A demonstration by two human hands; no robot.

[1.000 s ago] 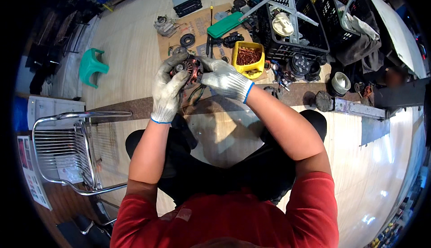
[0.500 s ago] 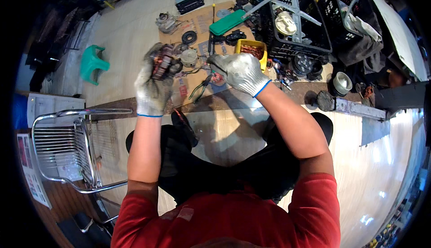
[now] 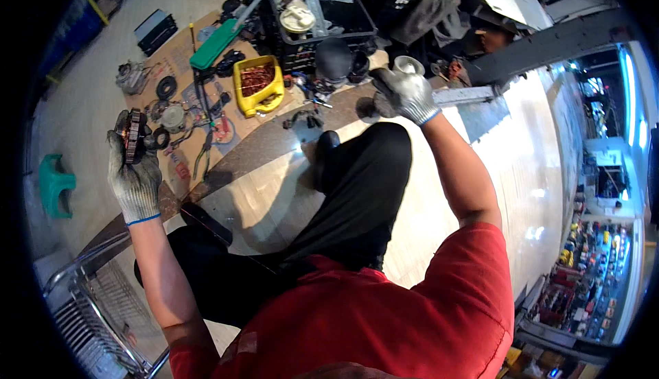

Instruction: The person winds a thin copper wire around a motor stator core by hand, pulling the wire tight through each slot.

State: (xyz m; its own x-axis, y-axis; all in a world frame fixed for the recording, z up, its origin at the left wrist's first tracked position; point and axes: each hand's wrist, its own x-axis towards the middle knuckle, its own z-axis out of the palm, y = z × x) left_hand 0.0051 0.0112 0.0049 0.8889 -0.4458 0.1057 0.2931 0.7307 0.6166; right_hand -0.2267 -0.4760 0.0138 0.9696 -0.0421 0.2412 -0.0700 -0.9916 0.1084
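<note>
My left hand (image 3: 134, 176), in a grey work glove with a blue cuff, is raised on the left and closed around a round motor part with copper windings (image 3: 130, 134). My right hand (image 3: 405, 91), gloved the same way, is stretched out to the right over the floor. Its curled fingers touch or sit just short of a pale round metal cup (image 3: 410, 63). I cannot tell whether it grips anything. My black-trousered legs and a black shoe (image 3: 326, 147) lie between the two hands.
On the floor ahead are a yellow bin of copper scraps (image 3: 259, 84), a long green-handled tool (image 3: 216, 44), pliers (image 3: 202, 158), several small motor parts and black crates (image 3: 322, 8). A teal stool (image 3: 53, 183) stands left. A wire metal frame (image 3: 89, 310) is at lower left.
My hands were together on the motor part and have come apart. The left carried it off to the left; the right let go and swung out to the right.
</note>
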